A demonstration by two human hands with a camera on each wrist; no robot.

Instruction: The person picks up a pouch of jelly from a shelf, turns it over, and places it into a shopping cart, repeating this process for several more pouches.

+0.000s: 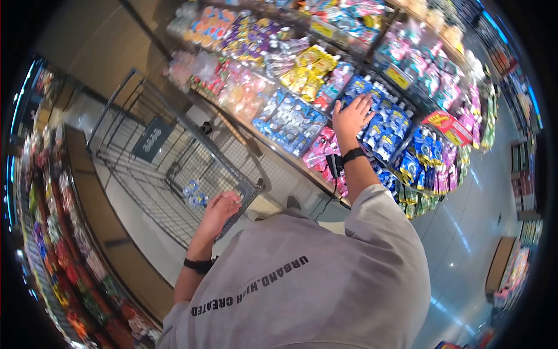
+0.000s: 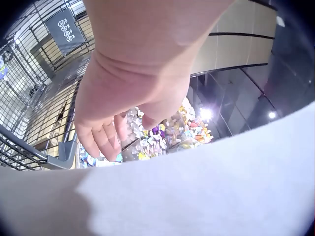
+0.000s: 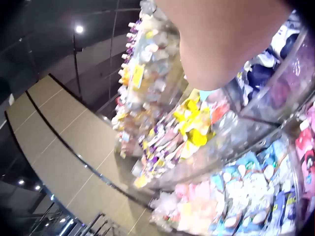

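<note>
Our right hand [image 1: 353, 116] is spread wide, fingers straight and laid flat on the blue packets [image 1: 388, 129] about halfway along the sloping shelf [image 1: 290, 163], so nothing's actually pinched yet. To get one out cleanly, we reckon the trick is to curl onto a single packet by its top edge rather than raking a flat palm down the row. Those packets overlap tightly and the neighbours look ready to slide along with it. The pink packets [image 1: 321, 145] sit just under the wrist and the yellow packets [image 1: 311, 68] are up to the left. Lifting up and back towards us, not sideways, should stop the forearm or the black wristband [image 1: 353, 155] from dragging through them. Our left hand [image 1: 220, 210] is down at the near rim of the shopping cart [image 1: 174, 168] with its fingers loosely curled. The left wrist view shows nothing between them, so it reads as resting there rather than a proper grip. We'd firm that up a bit, since the cart stands at an angle just beside the shelf and might roll while we lean in. A couple of blue packs [image 1: 193, 195] lie in the cart's near end, right next to that hand, so that looks like an easy drop spot that needs no stretch.
</note>
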